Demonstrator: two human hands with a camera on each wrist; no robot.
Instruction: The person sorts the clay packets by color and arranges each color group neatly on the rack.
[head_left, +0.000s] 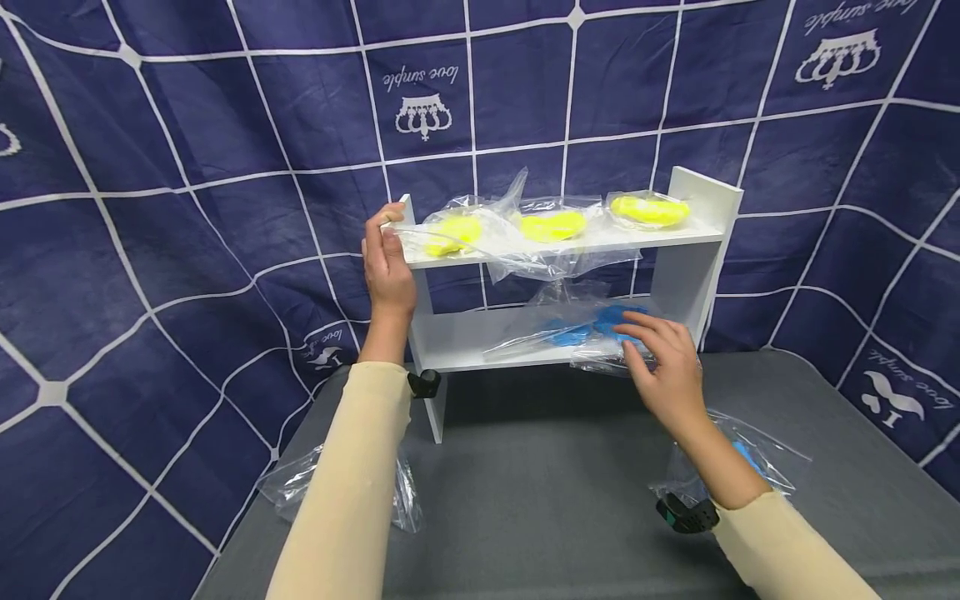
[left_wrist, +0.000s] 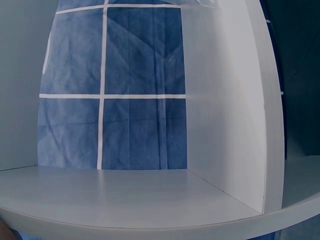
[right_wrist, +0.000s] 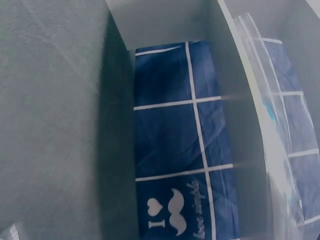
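Note:
In the head view, a white two-tier shelf (head_left: 678, 283) stands on a grey surface. My left hand (head_left: 386, 258) is at the shelf's upper left end, fingers curled over the side panel beside the clear bag there. Along the upper board lie three clear bags with yellow contents: a left one (head_left: 453, 233), a middle one (head_left: 552, 225) and a right one (head_left: 648, 210). Clear bags with blue contents (head_left: 570, 332) rest on the lower board. Just in front of them is my right hand (head_left: 663, 367), its fingers loosely bent and holding nothing.
One clear bag (head_left: 405, 492) lies on the grey surface (head_left: 540, 500) at left, partly behind my left sleeve. Another, with something blue inside (head_left: 746, 454), lies at right beside my right forearm. A navy cloth with white lines (head_left: 225, 233) hangs behind the shelf.

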